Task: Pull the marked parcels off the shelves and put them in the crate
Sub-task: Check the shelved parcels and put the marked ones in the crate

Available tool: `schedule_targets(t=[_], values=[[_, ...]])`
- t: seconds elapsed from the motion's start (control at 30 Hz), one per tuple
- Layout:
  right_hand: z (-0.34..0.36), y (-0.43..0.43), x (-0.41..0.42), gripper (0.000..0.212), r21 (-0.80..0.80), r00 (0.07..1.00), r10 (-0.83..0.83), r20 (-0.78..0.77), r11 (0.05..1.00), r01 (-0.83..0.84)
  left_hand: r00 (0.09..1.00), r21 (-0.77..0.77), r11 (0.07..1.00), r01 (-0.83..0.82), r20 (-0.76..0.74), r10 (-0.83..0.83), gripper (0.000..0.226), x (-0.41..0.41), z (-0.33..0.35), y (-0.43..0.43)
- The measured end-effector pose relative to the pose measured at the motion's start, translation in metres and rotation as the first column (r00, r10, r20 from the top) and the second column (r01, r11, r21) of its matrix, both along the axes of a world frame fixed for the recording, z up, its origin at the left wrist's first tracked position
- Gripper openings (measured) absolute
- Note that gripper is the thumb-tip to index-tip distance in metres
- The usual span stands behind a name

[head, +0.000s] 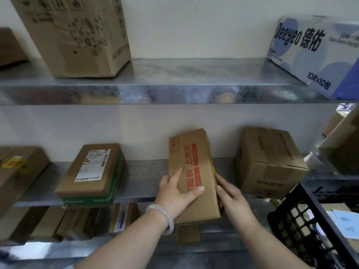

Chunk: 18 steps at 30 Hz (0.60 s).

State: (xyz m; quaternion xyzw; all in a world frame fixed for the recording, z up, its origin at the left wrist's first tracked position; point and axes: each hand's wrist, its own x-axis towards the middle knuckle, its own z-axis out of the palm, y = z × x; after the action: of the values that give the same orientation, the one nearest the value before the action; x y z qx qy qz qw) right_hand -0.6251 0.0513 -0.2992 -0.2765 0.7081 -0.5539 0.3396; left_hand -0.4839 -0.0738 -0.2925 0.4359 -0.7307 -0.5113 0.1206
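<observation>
A long brown cardboard parcel with red print (194, 164) lies on the middle metal shelf (143, 175), its near end sticking out past the shelf's front edge. My left hand (176, 191) grips its left side, thumb across the top face. My right hand (231, 193) holds its right side, fingers flat along the edge. A black plastic crate (303, 226) stands at the lower right, with paper slips (347, 222) visible inside.
On the same shelf lie a labelled parcel on a green box (93, 171), a brown carton (270, 162) to the right and a taped box (17, 171) at far left. The upper shelf carries a tall printed carton (77, 33) and a Deeyeo box (318, 53). Several parcels fill the lower shelf (68, 222).
</observation>
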Motion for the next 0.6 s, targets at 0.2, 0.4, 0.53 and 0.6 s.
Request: schedule_targets(t=[0.2, 0.4, 0.53, 0.6], values=[[0.006, -0.003, 0.005, 0.095, -0.014, 0.986, 0.030, 0.165, 0.999, -0.028, 1.000, 0.009, 1.000, -0.010, -0.007, 0.010, 0.124, 0.008, 0.003, 0.000], [0.018, -0.008, 0.020, 0.084, -0.071, 1.000, 0.010, -0.012, 0.997, -0.010, 0.997, 0.063, 0.997, 0.048, 0.066, -0.052, 0.138, 0.012, 0.008, -0.005], [0.024, -0.011, 0.032, 0.060, -0.081, 1.000, -0.020, 0.008, 0.996, 0.021, 0.993, 0.120, 0.993, 0.007, -0.119, 0.007, 0.077, 0.021, 0.005, -0.010], [0.028, -0.012, 0.036, 0.040, -0.095, 0.997, -0.009, 0.073, 0.995, 0.016, 0.990, 0.090, 0.996, -0.009, -0.141, 0.022, 0.068, 0.025, 0.004, -0.009]])
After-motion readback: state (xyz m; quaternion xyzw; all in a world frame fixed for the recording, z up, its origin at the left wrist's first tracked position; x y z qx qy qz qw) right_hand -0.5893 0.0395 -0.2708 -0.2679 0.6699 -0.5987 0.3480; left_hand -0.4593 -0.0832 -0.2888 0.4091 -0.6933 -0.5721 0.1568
